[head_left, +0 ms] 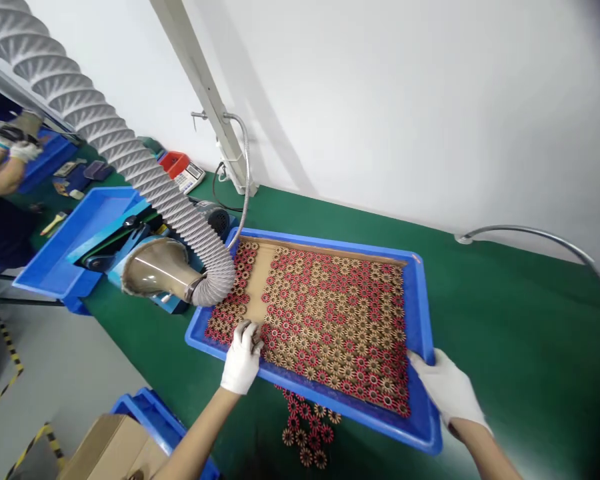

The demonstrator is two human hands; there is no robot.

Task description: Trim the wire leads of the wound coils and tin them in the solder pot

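Observation:
A blue plastic tray (425, 320) sits at an angle on the green table, packed with small toothed ring-shaped parts (330, 320), some red, some copper-brown. A bare strip of cardboard liner (260, 280) shows between two groups of them. My left hand (243, 360), in a white glove with darkened fingertips, reaches over the tray's near rim. Its fingers are curled together by the strip's near end, beside the parts; what they hold, if anything, is hidden. At the tray's right side, my gloved right hand (447, 387) is closed around the rim.
Loose ring parts (307, 427) lie on the green table (505, 320) under the tray's near edge. A grey duct hose (145, 173) with a hood (155, 267) hangs over the tray's left end, by a blue belt machine. A cardboard box (113, 447) stands below left. A co-worker's gloved hands (25, 150) show far left.

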